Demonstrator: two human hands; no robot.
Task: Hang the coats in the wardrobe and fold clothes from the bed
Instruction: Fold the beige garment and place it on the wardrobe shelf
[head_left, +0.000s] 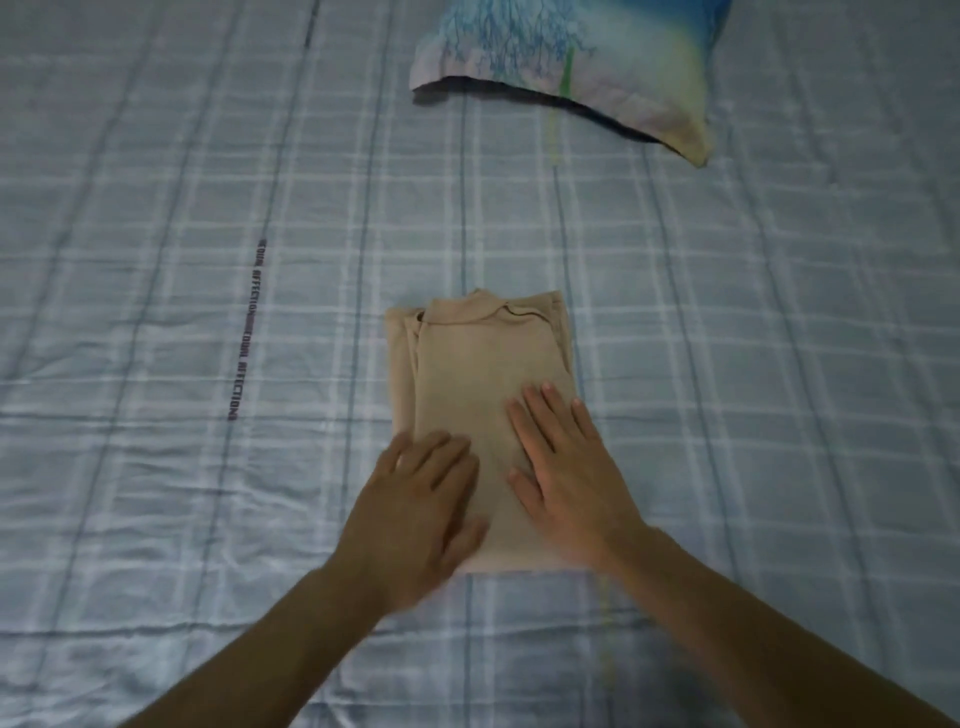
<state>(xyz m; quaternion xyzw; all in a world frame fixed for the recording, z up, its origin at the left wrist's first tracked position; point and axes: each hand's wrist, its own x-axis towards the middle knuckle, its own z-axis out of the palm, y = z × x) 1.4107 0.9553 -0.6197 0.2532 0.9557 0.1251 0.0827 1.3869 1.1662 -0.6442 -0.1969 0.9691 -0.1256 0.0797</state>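
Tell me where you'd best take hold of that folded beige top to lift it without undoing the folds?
The folded beige top lies flat on the bed, collar away, in loose stacked layers, so a one-corner grip would likely undo it. Better: slide the left hand under its left long edge, the right hand under the right.

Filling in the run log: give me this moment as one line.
stage: pressing fold | beige garment: folded, on checked bedsheet | left hand: flat on it | right hand: flat on it | pillow: beyond, apart
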